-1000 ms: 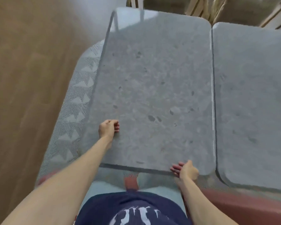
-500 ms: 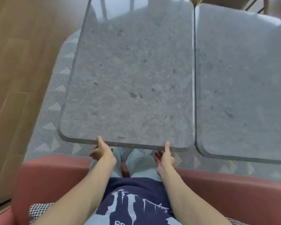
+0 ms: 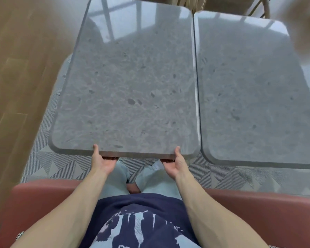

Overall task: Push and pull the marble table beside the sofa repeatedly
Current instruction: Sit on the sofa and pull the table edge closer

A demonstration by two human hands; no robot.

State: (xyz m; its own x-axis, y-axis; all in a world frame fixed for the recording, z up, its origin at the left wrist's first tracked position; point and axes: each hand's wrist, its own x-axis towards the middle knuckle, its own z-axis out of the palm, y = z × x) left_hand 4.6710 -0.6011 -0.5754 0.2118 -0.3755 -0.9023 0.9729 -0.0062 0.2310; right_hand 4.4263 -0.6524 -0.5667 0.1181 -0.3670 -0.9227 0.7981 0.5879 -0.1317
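Sitting on the sofa [image 3: 258,212], I have both hands on the near edge of the table [image 3: 129,83], which stands on the rug [image 3: 43,163] right in front of my knees. Left hand [image 3: 103,161] and right hand [image 3: 174,162] each clamp the edge, thumb on top, fingers curled under. To do it well: pull evenly with both hands, keep the top level and stay parallel to the second table [image 3: 249,86] touching its right side. Count: two tables, two hands, one sofa, one rug.
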